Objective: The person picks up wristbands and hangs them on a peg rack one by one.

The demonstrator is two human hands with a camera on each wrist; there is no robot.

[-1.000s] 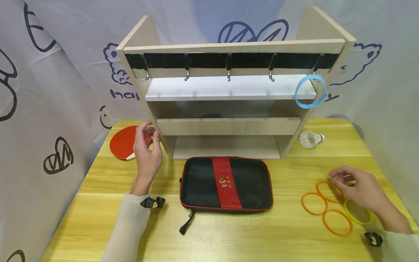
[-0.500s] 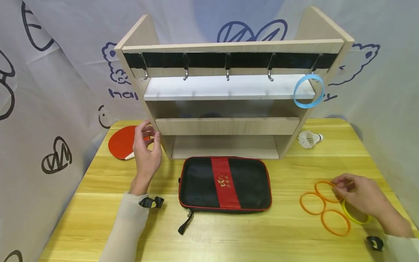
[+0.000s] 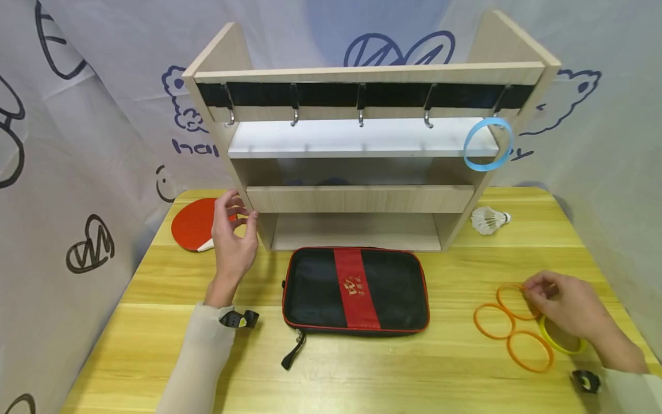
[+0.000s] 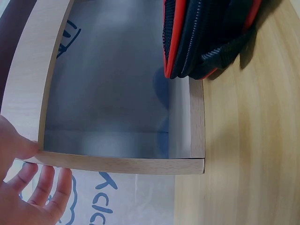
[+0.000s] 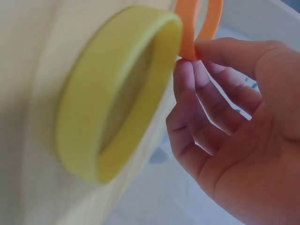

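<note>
My left hand (image 3: 234, 244) holds the left side panel of the wooden shelf rack (image 3: 362, 200). In the left wrist view the thumb (image 4: 26, 146) lies on the panel's front side and the fingers are on its outer side. At the right, my right hand (image 3: 574, 305) pinches the edge of an orange silicone wristband (image 3: 509, 288), which the right wrist view shows between thumb and fingertips. Two more orange wristbands (image 3: 532, 370) lie beside it. A yellow wristband (image 5: 89, 108) lies just under the right hand.
A light-blue wristband (image 3: 483, 167) hangs from the rightmost of several metal hooks (image 3: 361, 118). In front of the rack lies a black-and-red zip case (image 3: 315, 293). A red table tennis bat (image 3: 191, 224) is at the left, a shuttlecock (image 3: 488, 221) at the right.
My right hand has shifted slightly and closed its fingertips on the far orange wristband. The left hand's thumb has come a little closer to the rack panel.
</note>
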